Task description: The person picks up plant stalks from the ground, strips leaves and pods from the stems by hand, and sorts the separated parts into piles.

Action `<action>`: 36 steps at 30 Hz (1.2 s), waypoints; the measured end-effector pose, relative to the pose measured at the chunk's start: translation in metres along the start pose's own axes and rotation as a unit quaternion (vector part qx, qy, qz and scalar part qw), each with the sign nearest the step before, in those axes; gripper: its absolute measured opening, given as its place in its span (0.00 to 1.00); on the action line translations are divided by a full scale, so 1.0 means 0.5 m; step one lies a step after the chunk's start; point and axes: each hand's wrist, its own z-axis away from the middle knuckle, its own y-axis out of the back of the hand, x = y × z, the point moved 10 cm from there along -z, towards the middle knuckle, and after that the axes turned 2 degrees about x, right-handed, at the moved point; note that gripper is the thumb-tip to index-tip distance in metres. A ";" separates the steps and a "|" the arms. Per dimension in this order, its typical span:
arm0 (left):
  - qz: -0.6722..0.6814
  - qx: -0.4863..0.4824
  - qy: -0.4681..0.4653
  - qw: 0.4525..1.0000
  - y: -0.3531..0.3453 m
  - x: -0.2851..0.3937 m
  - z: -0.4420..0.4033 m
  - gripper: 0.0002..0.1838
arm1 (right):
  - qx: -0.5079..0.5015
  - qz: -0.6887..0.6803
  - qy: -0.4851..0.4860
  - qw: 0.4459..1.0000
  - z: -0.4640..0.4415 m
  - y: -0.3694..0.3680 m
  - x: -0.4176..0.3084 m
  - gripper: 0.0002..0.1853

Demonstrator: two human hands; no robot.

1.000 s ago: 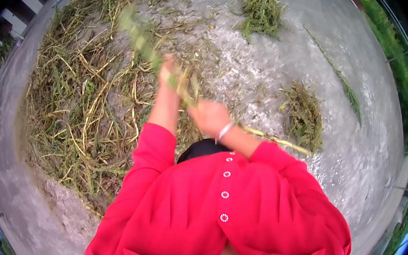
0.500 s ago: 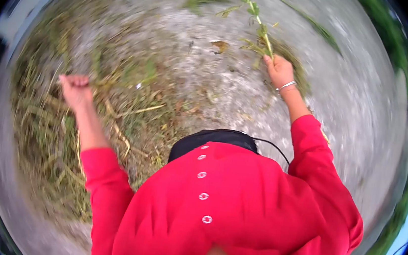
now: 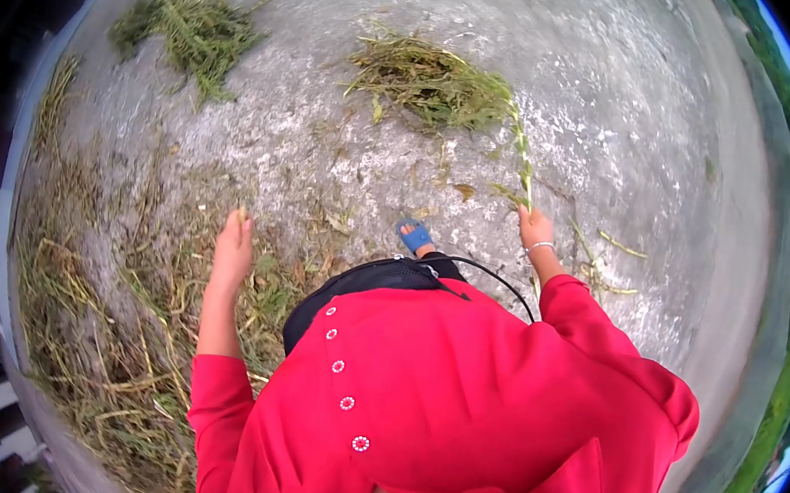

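Observation:
My right hand (image 3: 535,230) is closed round the lower end of a long green plant stalk (image 3: 522,149). The stalk points away from me, and its upper end meets a pile of cut plants (image 3: 431,82) on the ground. My left hand (image 3: 233,247) is raised over scattered stalks, its fingers curled together. A small yellowish spot shows at its fingertips, too small to name. Below and left of that hand lies a wide spread of dry, yellow-green stalks (image 3: 105,351).
A second green heap (image 3: 196,33) lies at the upper left of the concrete ground (image 3: 641,109). Loose stalk pieces (image 3: 621,244) lie right of my right hand. A foot in a blue slipper (image 3: 412,236) and a black waist bag (image 3: 362,286) are in front of me.
My view has shifted, bringing both heaps and the slipper into sight. My left hand has come inward and turned upright. The right hand still grips the stalk, whose tip now meets a heap.

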 end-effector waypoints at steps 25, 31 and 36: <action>0.391 0.054 0.326 0.859 -0.431 0.230 -0.866 0.43 | 0.184 -0.211 -0.338 0.898 0.112 0.188 0.388 0.23; 0.135 -0.345 0.107 0.923 -0.760 0.345 -0.650 0.22 | 0.124 -0.184 -0.207 0.953 -0.046 0.226 0.250 0.21; -0.184 -0.124 -0.549 0.806 -0.663 0.720 -0.374 0.25 | 0.002 -0.178 -0.017 0.984 -0.216 0.236 -0.024 0.23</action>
